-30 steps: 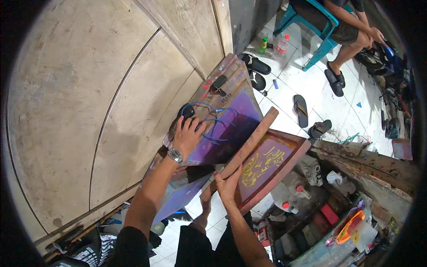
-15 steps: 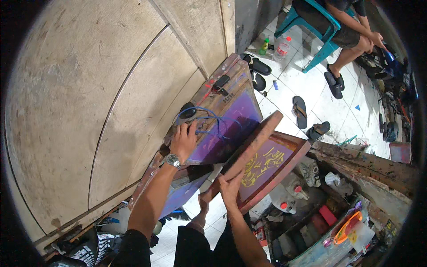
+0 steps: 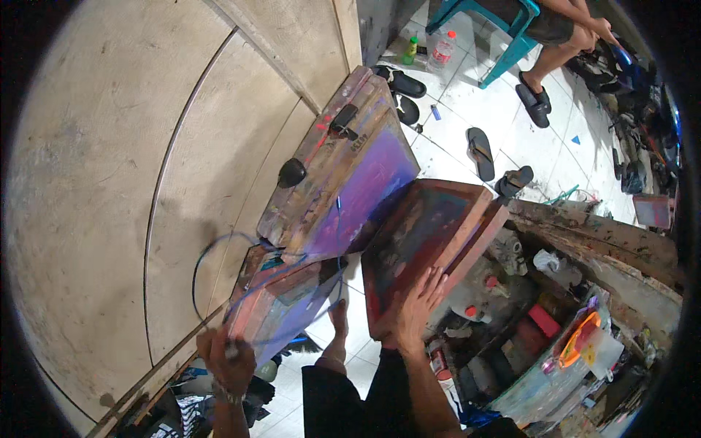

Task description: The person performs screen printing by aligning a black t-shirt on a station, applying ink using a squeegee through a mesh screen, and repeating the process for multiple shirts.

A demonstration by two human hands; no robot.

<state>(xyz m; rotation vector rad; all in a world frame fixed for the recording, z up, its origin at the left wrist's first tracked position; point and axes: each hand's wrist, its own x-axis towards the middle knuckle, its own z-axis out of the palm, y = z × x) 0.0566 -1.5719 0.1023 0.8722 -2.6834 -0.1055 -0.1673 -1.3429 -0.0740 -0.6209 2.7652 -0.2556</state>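
Note:
My left hand (image 3: 228, 359) is low at the left, blurred and closed on a thin blue cable (image 3: 196, 274). The cable loops up across the wooden edges of the purple-faced panels. My right hand (image 3: 420, 310) lies with fingers stretched along the edge of a dark red wooden frame (image 3: 467, 237) holding a dark, stained sheet. Another wooden frame (image 3: 491, 232) stands close behind it. Beside them is a purple-faced wooden panel (image 3: 372, 193) with two black knobs (image 3: 292, 173) on its top edge. Below it sits a second, bluish-purple panel (image 3: 288, 310).
A large beige board (image 3: 95, 182) fills the left side. At the lower right stands a cluttered bin (image 3: 504, 405) with bottles and an orange item. Sandals (image 3: 480, 153), bottles (image 3: 442, 51) and a person on a green chair (image 3: 511, 55) are on the tiled floor.
My left hand has lifted the blue cable off the purple panel and moved down-left. The near frame has swung from edge-on to show its dark face; my right hand now rests on its edge.

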